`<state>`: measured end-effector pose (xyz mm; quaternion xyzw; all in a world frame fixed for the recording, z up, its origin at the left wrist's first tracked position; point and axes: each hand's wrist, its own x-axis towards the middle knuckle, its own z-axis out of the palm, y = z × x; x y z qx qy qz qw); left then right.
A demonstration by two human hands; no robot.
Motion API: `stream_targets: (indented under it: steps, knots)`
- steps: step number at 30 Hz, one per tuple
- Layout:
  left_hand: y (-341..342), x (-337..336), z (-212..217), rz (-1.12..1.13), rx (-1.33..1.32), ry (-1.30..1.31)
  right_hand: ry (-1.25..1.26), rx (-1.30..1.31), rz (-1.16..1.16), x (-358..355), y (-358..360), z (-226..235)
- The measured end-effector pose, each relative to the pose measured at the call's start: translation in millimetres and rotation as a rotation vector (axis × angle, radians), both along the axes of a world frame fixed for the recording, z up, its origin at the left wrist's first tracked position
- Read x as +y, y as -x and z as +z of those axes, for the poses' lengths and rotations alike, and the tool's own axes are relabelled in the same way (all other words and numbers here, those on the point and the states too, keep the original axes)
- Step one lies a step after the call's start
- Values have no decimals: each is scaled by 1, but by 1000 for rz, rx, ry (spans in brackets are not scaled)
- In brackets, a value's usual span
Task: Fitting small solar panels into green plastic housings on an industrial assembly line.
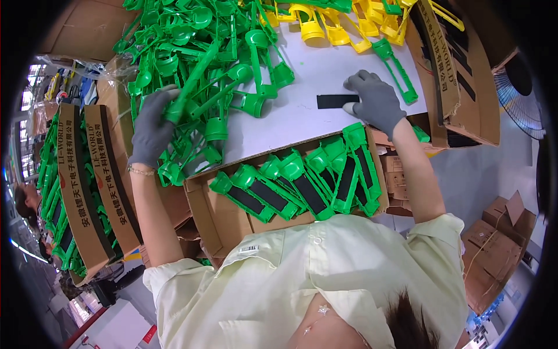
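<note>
My left hand (154, 125), in a grey glove, is closed on a long green plastic part (197, 78) at the left edge of a heap of similar parts. That part is slightly blurred. On the white tabletop (302, 75), my gloved right hand (378, 102) has curled fingers at the right end of a flat black strip (331, 102), its thumb over that end. Just right of this hand lies another green part (398, 72). In front of my body, a cardboard box (200, 203) holds several green parts with black strips set in them (308, 189).
Yellow plastic parts (331, 26) lie at the far side of the table. An open carton with black strips (465, 81) stands at the right. Cartons of green parts (75, 192) stand at the left; a fan (520, 99) and stacked boxes (494, 250) are farther right.
</note>
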<state>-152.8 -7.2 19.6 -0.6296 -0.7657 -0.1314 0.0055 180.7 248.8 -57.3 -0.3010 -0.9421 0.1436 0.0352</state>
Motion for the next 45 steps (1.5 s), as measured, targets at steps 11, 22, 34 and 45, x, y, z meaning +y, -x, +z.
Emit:
stream_targets:
  steps: [11, 22, 34, 45]
  knots:
    - [-123, -9, -11, 421, -1481, -331, 935, 612, -232, -53, -8, 79]
    - [-176, -13, -27, 347, -1927, -247, 662, 391, -57, -106, -8, 81]
    - [-192, -9, -11, 496, -1757, -201, 506, 295, -56, -127, -6, 79]
    - [-187, -28, -11, 334, -1754, -133, 899, 423, -240, -133, -21, 70]
